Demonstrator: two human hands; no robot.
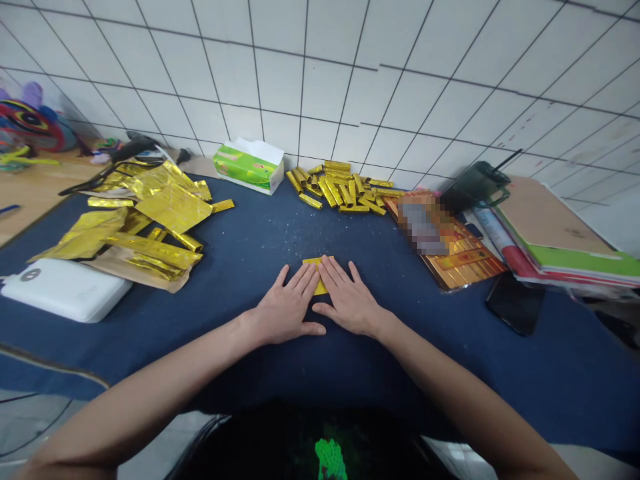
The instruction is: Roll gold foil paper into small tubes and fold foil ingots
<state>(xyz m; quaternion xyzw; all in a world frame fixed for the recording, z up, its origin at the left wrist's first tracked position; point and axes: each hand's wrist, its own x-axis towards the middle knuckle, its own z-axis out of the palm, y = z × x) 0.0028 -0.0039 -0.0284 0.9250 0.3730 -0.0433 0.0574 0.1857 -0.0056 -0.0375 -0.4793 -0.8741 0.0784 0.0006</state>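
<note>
Hands are seen from the head view, both held open and flat with the fingers spread, not gripping. The left hand (286, 310) and the right hand (347, 300) are resting side by side, their fingers laid on a small folded piece of gold foil paper (318, 280), which is lying under them on a dark blue tablecloth (240, 247). Ahead of the hands, a heap of folded gold sticks (333, 187) is placed, and loose gold foil sheets (170, 207) are lying to their left.
</note>
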